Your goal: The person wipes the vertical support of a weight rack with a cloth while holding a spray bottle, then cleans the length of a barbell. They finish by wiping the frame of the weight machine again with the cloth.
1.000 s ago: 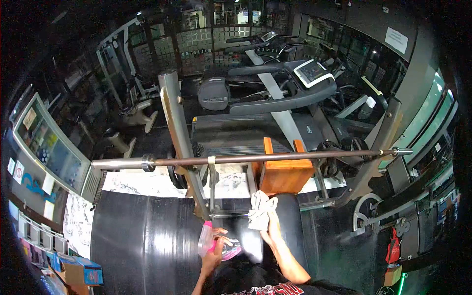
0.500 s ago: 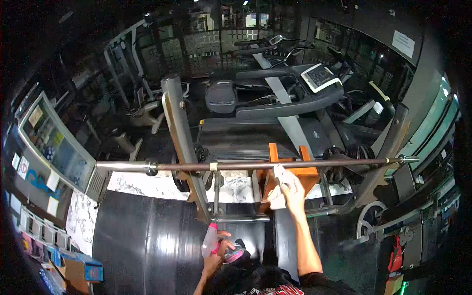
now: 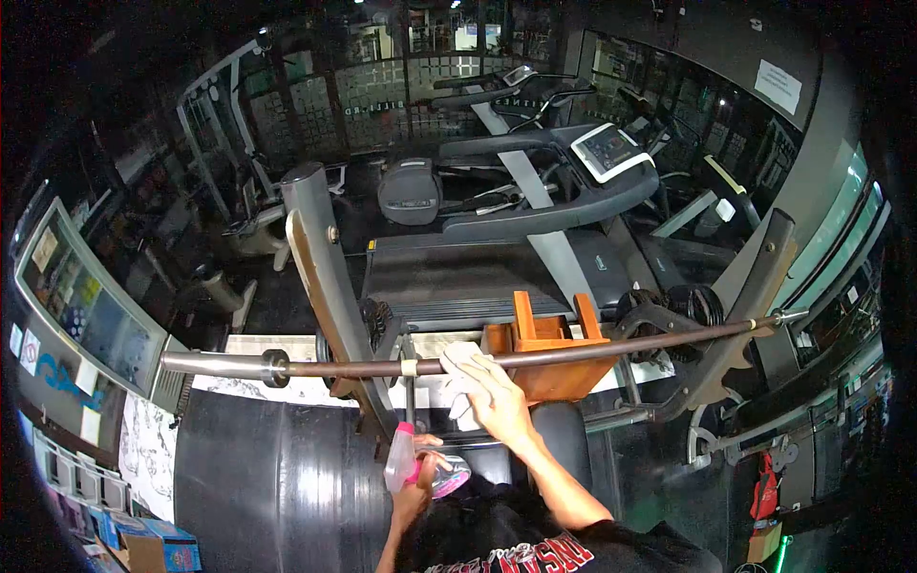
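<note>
Right grip (image 3: 497,396) is cupping a white cloth (image 3: 460,387) against a brown metal bar (image 3: 382,369); left grip (image 3: 416,489) is clasping a pink-topped translucent bottle (image 3: 397,466).

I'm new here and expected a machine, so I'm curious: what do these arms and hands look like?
They are a person's: the left hand and right hand are ungloved, and the forearms are bare. The right sleeve is black; the left one is hard to make out. The black shirt has red and white lettering.
</note>
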`<state>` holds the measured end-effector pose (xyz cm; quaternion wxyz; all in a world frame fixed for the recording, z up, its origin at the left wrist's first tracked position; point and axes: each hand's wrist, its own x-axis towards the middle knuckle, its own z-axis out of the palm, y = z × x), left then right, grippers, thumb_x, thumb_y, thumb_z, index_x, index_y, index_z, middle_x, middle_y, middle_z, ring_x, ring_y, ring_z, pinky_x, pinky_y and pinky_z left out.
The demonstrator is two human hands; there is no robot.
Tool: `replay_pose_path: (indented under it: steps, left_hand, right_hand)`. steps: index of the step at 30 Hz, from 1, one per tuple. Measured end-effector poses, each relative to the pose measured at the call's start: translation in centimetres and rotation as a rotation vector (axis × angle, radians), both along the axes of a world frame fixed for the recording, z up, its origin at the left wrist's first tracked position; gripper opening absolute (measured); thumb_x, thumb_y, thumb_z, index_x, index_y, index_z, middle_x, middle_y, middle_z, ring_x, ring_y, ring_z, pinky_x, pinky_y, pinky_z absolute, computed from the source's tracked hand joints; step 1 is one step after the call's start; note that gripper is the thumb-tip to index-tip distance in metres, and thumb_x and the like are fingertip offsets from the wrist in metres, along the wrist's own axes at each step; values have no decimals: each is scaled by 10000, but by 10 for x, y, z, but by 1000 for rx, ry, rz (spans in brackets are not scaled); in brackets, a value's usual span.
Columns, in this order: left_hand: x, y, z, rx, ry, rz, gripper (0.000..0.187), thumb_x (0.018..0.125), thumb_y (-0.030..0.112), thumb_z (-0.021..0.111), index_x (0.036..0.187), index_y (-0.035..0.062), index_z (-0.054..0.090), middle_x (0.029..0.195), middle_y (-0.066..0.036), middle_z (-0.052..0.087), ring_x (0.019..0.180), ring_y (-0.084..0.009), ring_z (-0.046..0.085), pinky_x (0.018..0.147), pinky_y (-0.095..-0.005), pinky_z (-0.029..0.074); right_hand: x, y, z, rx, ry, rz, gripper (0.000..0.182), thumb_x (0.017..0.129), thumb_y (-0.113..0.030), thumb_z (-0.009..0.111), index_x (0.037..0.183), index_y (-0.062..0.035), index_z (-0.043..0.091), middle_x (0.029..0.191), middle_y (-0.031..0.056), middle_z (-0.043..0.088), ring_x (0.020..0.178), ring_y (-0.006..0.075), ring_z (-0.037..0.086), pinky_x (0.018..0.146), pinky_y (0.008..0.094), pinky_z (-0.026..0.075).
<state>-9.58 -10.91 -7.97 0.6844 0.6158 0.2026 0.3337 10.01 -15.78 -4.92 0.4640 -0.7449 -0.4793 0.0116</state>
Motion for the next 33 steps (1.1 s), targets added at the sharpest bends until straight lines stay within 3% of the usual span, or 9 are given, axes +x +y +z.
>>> replay_pose_path:
  steps: [2, 6, 11, 14, 20, 22, 24, 28, 33]
  left_hand:
    - [0, 4, -7, -45, -11, -63, 308, 965, 267, 451, 1213, 85, 466, 839, -32, 525, 788, -107, 511, 736, -249, 440]
    - [0, 12, -5, 6, -31, -56, 267, 964, 191, 440, 1194, 57, 473, 872, -53, 558, 774, -113, 517, 683, -271, 445]
    - [5, 18, -11, 108, 65, 78, 248, 934, 181, 503, 1090, 2, 432, 937, -119, 579, 670, -175, 621, 678, -304, 486]
    - [-11, 16, -47, -54, 205, 8, 247, 966, 212, 434, 1147, 51, 482, 858, -25, 527, 715, -103, 460, 628, -252, 397]
    - [7, 14, -48, -40, 94, 82, 326, 951, 284, 474, 1164, 38, 473, 881, -29, 527, 706, -121, 474, 633, -246, 396]
    - [9, 14, -40, -19, 104, 70, 329, 943, 290, 489, 1142, 29, 477, 892, -39, 534, 704, -127, 496, 635, -252, 408]
    - [10, 13, -31, 3, 110, 59, 333, 935, 296, 505, 1120, 21, 481, 903, -49, 540, 703, -134, 519, 637, -258, 420]
    - [14, 11, -10, 25, 74, 57, 345, 919, 308, 536, 1076, 4, 490, 925, -69, 552, 699, -147, 563, 642, -269, 445]
    - [30, 9, 7, 42, 41, 53, 363, 904, 320, 567, 1031, -13, 499, 947, -89, 564, 696, -160, 608, 646, -281, 470]
  right_hand:
    - [17, -9, 3, 194, 58, 143, 353, 805, -58, 564, 1156, -75, 586, 1144, 161, 595, 1082, 299, 565, 945, 366, 435]
    - [51, -44, 10, 284, 298, -205, 352, 785, -51, 559, 1131, 17, 570, 1034, 127, 636, 1006, 200, 576, 906, 326, 427]
    - [62, -41, 24, -47, -105, -451, 313, 787, -54, 568, 1096, -16, 591, 1057, 183, 617, 979, 299, 616, 845, 343, 483]
    - [36, -11, 26, -196, -148, -314, 287, 784, -139, 609, 1069, -98, 620, 1045, 134, 617, 890, 300, 633, 758, 365, 519]
    - [1, 12, 30, -107, -38, 44, 338, 786, -155, 625, 1122, -115, 618, 1066, 115, 614, 893, 269, 636, 717, 327, 532]
    - [10, 1, 41, 122, 289, 129, 264, 814, -132, 566, 1066, -124, 644, 1039, 113, 617, 813, 272, 641, 714, 359, 532]
    - [37, -18, 14, 265, 160, -64, 189, 796, -77, 566, 957, -91, 663, 1026, 131, 623, 993, 274, 587, 888, 377, 457]
    - [73, -66, 10, 420, 52, -386, 357, 738, 22, 567, 1092, -12, 593, 1081, 166, 568, 1026, 295, 565, 922, 358, 432]
    - [68, -73, -15, 95, -214, -465, 365, 779, 3, 515, 1134, -39, 590, 1100, 183, 569, 1013, 330, 572, 861, 384, 477]
